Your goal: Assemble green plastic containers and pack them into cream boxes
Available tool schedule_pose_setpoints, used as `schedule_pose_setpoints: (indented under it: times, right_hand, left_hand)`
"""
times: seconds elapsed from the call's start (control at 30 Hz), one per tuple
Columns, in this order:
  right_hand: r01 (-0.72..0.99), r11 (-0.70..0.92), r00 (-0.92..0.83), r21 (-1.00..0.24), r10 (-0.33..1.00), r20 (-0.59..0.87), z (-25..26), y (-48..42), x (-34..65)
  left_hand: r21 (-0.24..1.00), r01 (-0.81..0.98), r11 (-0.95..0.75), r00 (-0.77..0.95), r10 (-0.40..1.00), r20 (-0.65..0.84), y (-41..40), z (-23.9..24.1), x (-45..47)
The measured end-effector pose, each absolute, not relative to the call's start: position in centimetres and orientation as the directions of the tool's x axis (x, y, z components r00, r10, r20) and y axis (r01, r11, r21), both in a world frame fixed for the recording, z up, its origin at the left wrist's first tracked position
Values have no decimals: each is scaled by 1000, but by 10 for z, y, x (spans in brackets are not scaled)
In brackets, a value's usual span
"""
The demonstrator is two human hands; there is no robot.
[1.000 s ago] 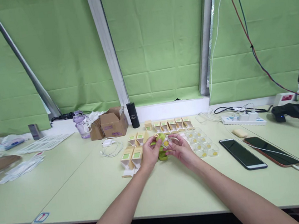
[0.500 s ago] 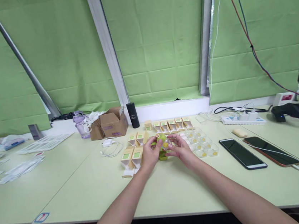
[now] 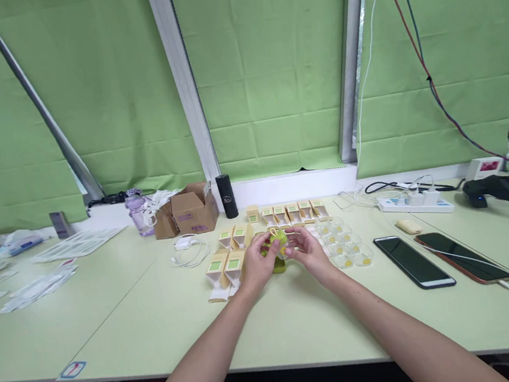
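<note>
Your left hand (image 3: pixel 256 265) and right hand (image 3: pixel 310 252) meet at the middle of the frame, just above the table (image 3: pixel 297 324). Both hands pinch the small green piece (image 3: pixel 279 238) between thumb and fingertips, one from each side. The piece is off the surface, between the two hands. A second green piece (image 3: pixel 279 266) lies on the table directly below, partly hidden by your fingers.

Surface: pale green matte top. A seam runs diagonally through the lower left of the frame, and a small sticker (image 3: pixel 71 369) sits at the near edge there.
- Just left of your left hand: tan cartons (image 3: pixel 225 266) with green labels, flaps open.
- Behind your hands: a row of cartons (image 3: pixel 291 212) of the same kind.
- Just right of your right hand: clear plastic shells (image 3: pixel 346 248), several showing yellow inside.
- Further right: a black phone (image 3: pixel 413 262) and a second phone (image 3: pixel 462 256) side by side, screens dark.
- Behind the phones: a white power strip (image 3: pixel 414 203).
- Back of the table, left of centre: a cardboard box (image 3: pixel 190 212), a black cylinder (image 3: pixel 226 196), a purple bottle (image 3: pixel 136 215) and a white charger lead (image 3: pixel 188 252), coiled.
- Far left: flat white packets (image 3: pixel 36 288), spread out.

Room: green blinds (image 3: pixel 268 73) cover the windows across the whole upper frame. They are split by a white frame post (image 3: pixel 182 83). Red and blue cables (image 3: pixel 425 73) hang down at the upper right.
</note>
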State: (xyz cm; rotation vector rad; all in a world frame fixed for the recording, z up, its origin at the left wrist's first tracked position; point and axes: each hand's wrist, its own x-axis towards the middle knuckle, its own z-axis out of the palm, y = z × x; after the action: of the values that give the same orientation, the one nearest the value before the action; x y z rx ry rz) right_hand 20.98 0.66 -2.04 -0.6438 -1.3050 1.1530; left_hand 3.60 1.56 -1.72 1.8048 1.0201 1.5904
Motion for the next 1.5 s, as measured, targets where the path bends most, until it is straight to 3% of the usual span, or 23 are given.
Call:
schedule_pose_setpoints:
  times: [0.43,0.7,0.93,1.27,1.5]
  right_hand:
    - [-293,370,-129,-881,898,420,-21,6,208]
    - [-355,350,-102,-867,907,408,-20,5,208]
    - [-391,349,-83,-852,908,410,-19,3,207]
    - [-392,359,-86,-847,903,422,-20,7,209]
    - [-586,213,-137,-782,925,355,-16,2,207]
  left_hand:
    - [797,218,-563,6,818,576,13,-14,37]
    - [813,168,-557,84,830,551,4,-8,36]
    - [754,272,-598,173,801,573,-4,-6,39]
    - [755,300,-583,152,811,565,-1,-9,41]
    - [736,317,-598,80,790,608,-3,-7,41]
